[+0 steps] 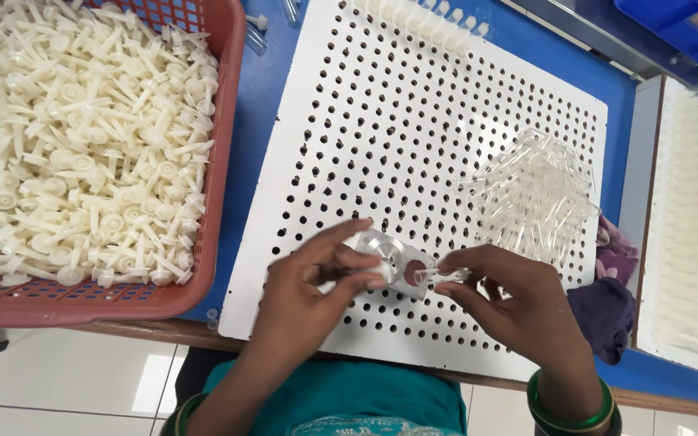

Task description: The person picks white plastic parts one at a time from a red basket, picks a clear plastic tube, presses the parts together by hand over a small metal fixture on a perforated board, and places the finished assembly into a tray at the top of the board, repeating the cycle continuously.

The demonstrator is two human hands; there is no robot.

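My left hand [313,282] grips a small round metal fixture [388,254] that rests on a white perforated board [414,105]. My right hand [510,303] pinches a short clear plastic tube [446,276] and holds its end at the reddish centre of the fixture. A loose pile of clear tubes [535,194] lies on the board just beyond my right hand. A row of white parts [426,20] stands in the board's far holes.
A red mesh basket [224,121] full of white plastic plungers [74,137] sits at the left on the blue table [256,97]. A white tray of parts [696,226] lies at the right. Dark cloth [607,311] sits beside my right wrist. A blue bin [688,28] is at the far right.
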